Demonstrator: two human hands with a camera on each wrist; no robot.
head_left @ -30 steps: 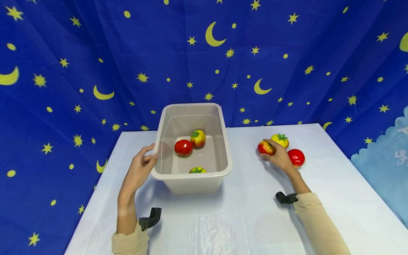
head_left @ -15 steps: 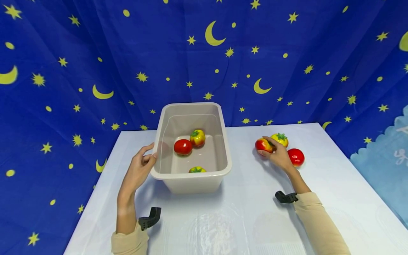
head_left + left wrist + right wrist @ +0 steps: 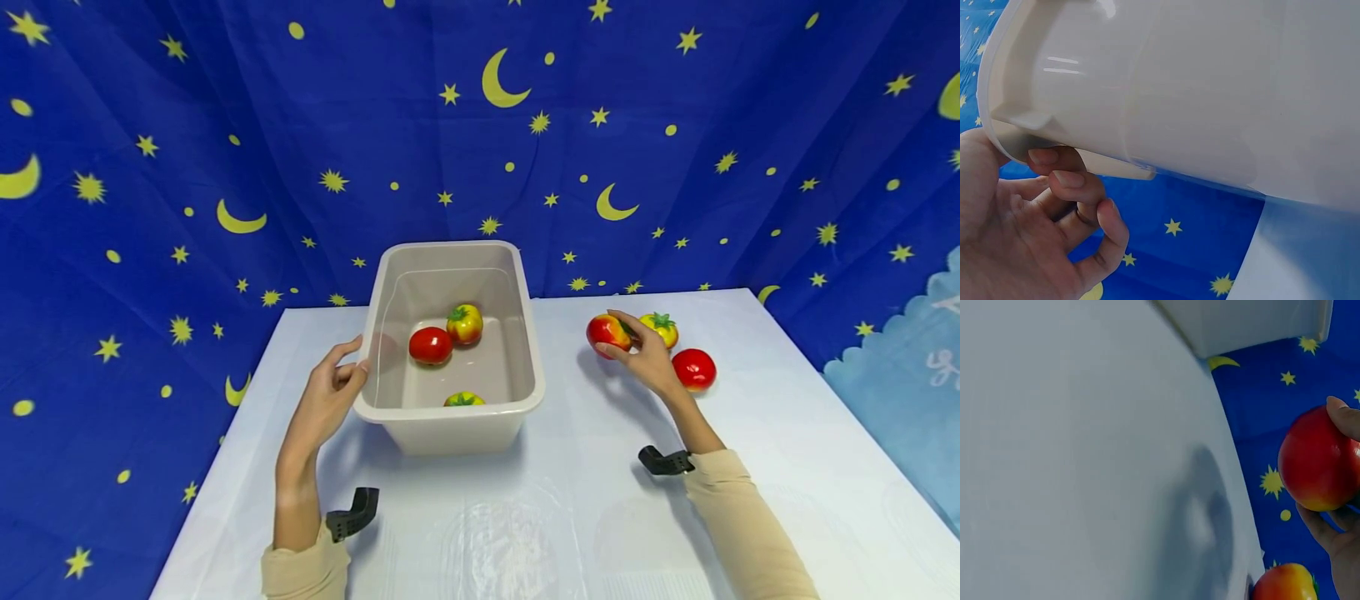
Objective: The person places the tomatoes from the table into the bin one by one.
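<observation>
This place seems to be a small corner arranged for recording, like a simple studio. A dark blue cloth printed with yellow stars and crescent moons hangs behind and at the left of a white, slightly shiny desk. On the right side is a pale blue panel with scalloped edge and white writing. Each wrist carries a black plastic camera mount. Which kind of building, I cannot tell

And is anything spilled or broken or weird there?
No, nothing stands out. The gray bin stands upright on the white table, with no spill in sight. The red-yellow fruit in the right hand shows no visible damage; the front fruit inside the bin is partly hidden.
</observation>
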